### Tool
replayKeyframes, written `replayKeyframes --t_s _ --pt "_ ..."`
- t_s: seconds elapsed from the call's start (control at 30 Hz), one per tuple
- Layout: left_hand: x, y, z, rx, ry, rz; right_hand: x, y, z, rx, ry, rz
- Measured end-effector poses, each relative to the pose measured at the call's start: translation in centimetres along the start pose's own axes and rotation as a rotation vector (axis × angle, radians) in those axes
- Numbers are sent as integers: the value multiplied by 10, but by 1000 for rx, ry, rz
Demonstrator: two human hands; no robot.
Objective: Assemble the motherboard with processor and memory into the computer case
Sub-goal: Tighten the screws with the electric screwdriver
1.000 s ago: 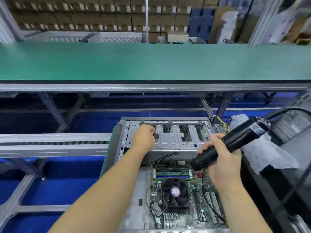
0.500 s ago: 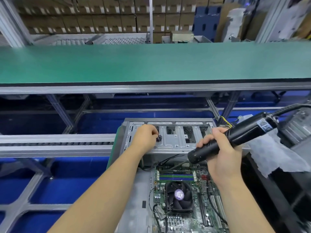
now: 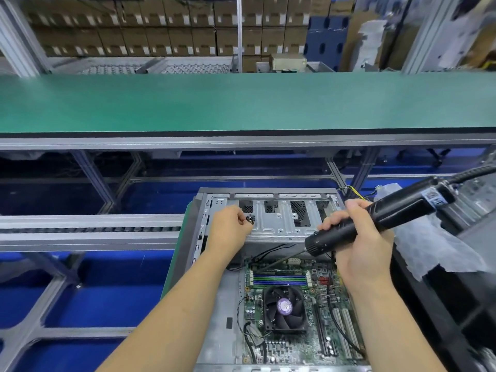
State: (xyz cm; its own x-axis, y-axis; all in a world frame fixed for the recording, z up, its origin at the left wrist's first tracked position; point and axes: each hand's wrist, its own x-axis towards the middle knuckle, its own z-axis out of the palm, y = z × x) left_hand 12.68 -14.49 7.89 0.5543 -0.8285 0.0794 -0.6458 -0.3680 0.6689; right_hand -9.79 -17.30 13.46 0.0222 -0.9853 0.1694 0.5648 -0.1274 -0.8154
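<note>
**A:** How should this screw go in cleanly?

**B:** The right hand (image 3: 359, 248) is wrapped round the black electric screwdriver (image 3: 375, 221). Its thin bit slants down and left from that hand toward the far left corner of the motherboard (image 3: 292, 312). I'd bring the bit more upright over the hole before pulling the trigger, so it doesn't skid onto the board.

**B:** The left hand (image 3: 228, 229) is curled, pinching a small dark cluster, probably screws (image 3: 250, 218), at its fingertips, resting on the case's metal shelf (image 3: 279, 224).

**A:** And the board itself?

**B:** It's already lying in the computer case (image 3: 214, 304), just below both hands, with the fan (image 3: 284, 308) and memory sticks (image 3: 279, 280) fitted.

**A:** What are the surfaces like?

**B:** The case is dull stamped steel with punched vents. The board is green and crowded with parts. The screwdriver barrel is smooth and round, ribbed where the fingers sit.
</note>
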Motion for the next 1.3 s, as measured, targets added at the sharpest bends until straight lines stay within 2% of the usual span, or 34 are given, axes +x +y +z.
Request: replayKeyframes --t_s 0.17,0.3,0.5,0.63,0.7,0.8,0.9,1.03,1.3 --pt "-19 6 -6 -136 23 3 1 1 1 -13 19 -9" --pt "-53 0 9 -268 -42 -10 -2 -1 0 0 31 -6" --pt "-76 -20 24 -106 -69 100 -1 -8 -6 84 25 45" --pt "-76 -43 36 -71 -114 -71 -1 -7 -4 -84 59 -1" --pt "-74 -47 41 -44 -152 -85 -3 -9 1 -129 59 -29" --pt "-75 -47 49 1 -228 -66 -2 -12 2 -37 66 -28" --pt "-74 -48 53 52 -260 -33 -3 -17 0 14 -44 -35" --pt "-73 -45 55 19 -260 29 -11 -17 8 95 -87 6" --pt "-75 -44 54 -58 -216 112 -13 -10 16 78 -52 -18"
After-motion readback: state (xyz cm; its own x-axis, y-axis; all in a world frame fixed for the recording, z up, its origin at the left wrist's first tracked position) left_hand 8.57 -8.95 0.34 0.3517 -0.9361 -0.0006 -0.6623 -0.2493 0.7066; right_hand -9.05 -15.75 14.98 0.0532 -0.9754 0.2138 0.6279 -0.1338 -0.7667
